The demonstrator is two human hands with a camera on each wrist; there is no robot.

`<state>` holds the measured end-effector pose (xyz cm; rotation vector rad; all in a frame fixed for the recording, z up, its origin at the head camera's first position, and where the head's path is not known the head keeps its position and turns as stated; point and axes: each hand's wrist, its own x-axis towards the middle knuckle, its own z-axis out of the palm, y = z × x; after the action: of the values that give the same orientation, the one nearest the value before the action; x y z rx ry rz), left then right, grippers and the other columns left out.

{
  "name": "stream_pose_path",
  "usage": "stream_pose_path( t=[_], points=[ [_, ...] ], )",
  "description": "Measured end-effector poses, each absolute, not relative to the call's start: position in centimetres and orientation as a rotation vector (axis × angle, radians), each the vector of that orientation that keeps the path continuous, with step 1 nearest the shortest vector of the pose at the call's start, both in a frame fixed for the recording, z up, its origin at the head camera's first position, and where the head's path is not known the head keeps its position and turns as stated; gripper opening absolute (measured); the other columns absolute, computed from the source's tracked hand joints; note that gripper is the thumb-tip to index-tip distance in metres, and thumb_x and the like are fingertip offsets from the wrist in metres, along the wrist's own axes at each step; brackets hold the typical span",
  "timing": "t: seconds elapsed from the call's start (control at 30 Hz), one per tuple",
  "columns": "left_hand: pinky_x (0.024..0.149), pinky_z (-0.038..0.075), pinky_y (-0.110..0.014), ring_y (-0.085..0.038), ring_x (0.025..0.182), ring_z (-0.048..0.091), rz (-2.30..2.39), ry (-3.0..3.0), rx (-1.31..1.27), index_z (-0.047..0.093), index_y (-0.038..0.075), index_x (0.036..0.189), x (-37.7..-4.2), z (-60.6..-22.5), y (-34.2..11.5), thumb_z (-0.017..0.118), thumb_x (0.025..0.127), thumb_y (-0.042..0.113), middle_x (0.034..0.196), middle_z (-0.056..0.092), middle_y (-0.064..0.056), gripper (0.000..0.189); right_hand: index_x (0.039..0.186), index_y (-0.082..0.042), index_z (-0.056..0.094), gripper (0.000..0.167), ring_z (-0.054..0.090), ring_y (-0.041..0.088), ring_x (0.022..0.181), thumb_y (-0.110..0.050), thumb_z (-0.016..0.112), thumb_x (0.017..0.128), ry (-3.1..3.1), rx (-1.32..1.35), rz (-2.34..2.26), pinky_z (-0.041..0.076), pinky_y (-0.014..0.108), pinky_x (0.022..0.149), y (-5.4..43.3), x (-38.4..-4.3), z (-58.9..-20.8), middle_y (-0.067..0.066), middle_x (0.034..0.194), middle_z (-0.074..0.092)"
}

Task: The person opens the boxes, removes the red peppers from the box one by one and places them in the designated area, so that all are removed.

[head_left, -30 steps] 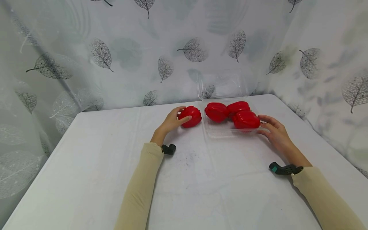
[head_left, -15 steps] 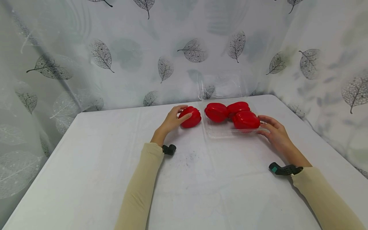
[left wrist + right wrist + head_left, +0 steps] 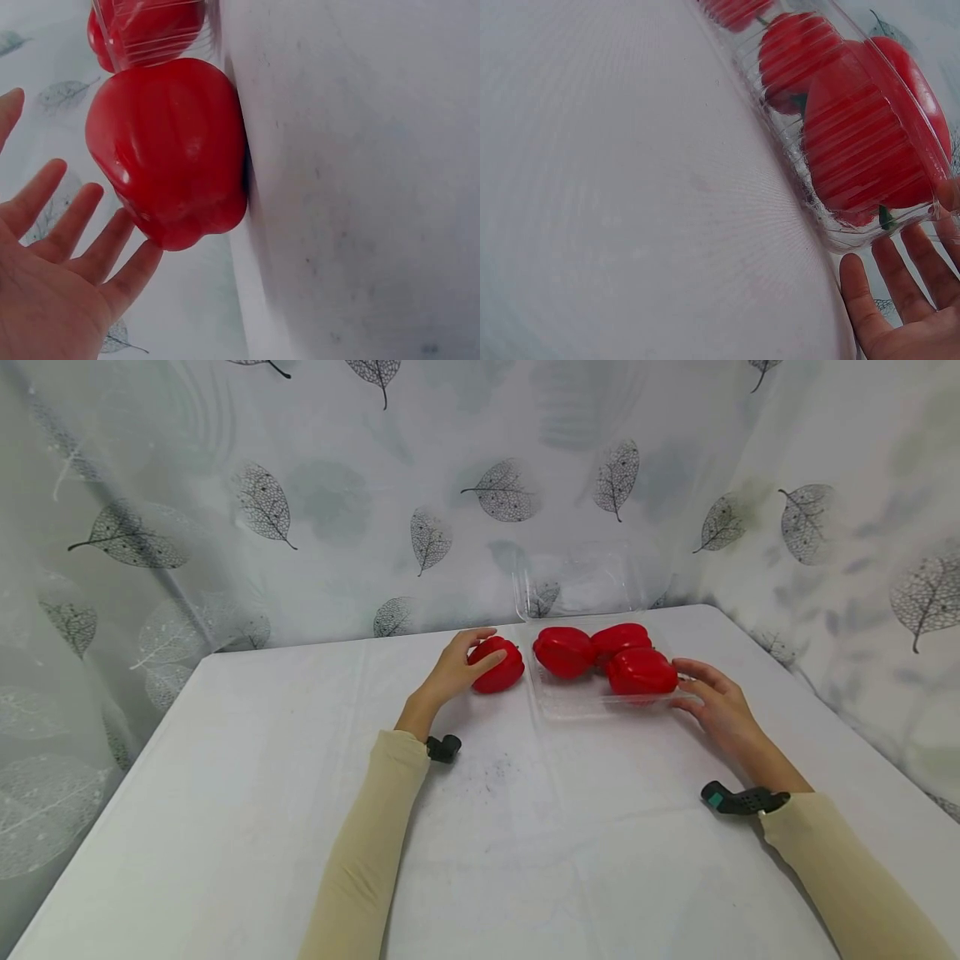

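My left hand (image 3: 453,672) is beside a single red bell pepper (image 3: 498,665) on the table, left of a clear plastic clamshell box (image 3: 558,708). In the left wrist view its fingers are spread and fairly straight, with the lowest fingertips right at the pepper (image 3: 172,150). The thumb overlaps the pepper in the head view. The box has its lid (image 3: 581,581) raised at the back, and 3 red peppers lie inside, the nearest pepper (image 3: 642,672) at the right. My right hand (image 3: 720,706) has its extended fingertips against the box's right end, thumb (image 3: 948,193) at the rim.
A white cloth covers the table (image 3: 480,852), with a few dark specks in front of the left hand. Behind it hangs a pale leaf-patterned curtain (image 3: 337,527), close to the box lid. Each wrist wears a dark camera strap (image 3: 742,802).
The left hand has shifted slightly away from me and right along the loose pepper, its fingers rising a little over the top. The right hand and the box stay put.
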<state>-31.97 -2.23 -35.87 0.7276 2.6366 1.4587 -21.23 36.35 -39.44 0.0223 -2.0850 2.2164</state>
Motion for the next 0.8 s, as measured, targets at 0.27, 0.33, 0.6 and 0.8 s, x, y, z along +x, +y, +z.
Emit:
stream_pose_path(
  t=[0.27, 0.33, 0.6, 0.8],
  points=[
    [0.107, 0.042, -0.043, -0.027, 0.134, 0.040, 1.483, 2.629, 0.765, 0.045, 0.012, 0.144, -31.69, -35.46, -1.99, 0.062, 0.096, 0.031, 0.145, 0.044, -0.009, 0.055, 0.135, -0.019, 0.046, 0.038, 0.050, 0.004, 0.112, -0.025, 0.057, 0.099, -2.084, 0.026, 2.221, 0.052, 0.017, 0.085, 36.39, -21.33, -39.36, -0.012, 0.128, 0.046],
    [0.107, 0.042, -0.043, -0.028, 0.133, 0.040, 1.491, 2.627, 0.771, 0.045, 0.011, 0.144, -31.69, -35.46, -1.96, 0.062, 0.096, 0.030, 0.145, 0.045, -0.009, 0.054, 0.135, -0.019, 0.047, 0.037, 0.050, 0.003, 0.112, -0.025, 0.057, 0.099, -2.082, 0.025, 2.224, 0.052, 0.017, 0.085, 36.41, -21.35, -39.33, -0.012, 0.127, 0.046],
    [0.110, 0.039, -0.044, -0.029, 0.134, 0.041, 1.533, 2.607, 0.823, 0.046, 0.011, 0.143, -31.52, -35.32, -1.75, 0.062, 0.096, 0.030, 0.145, 0.046, -0.009, 0.054, 0.135, -0.020, 0.046, 0.037, 0.050, 0.003, 0.113, -0.025, 0.057, 0.099, -2.088, 0.024, 2.227, 0.052, 0.017, 0.086, 36.42, -21.29, -39.39, -0.012, 0.128, 0.046],
    [0.107, 0.041, -0.044, -0.029, 0.135, 0.040, 1.532, 2.585, 0.818, 0.043, 0.015, 0.145, -31.10, -34.91, -1.54, 0.064, 0.095, 0.030, 0.145, 0.045, -0.010, 0.057, 0.132, -0.020, 0.048, 0.034, 0.050, 0.003, 0.111, -0.024, 0.056, 0.100, -2.069, 0.029, 2.242, 0.053, 0.017, 0.083, 36.51, -21.31, -39.39, -0.011, 0.126, 0.047]
  ],
)
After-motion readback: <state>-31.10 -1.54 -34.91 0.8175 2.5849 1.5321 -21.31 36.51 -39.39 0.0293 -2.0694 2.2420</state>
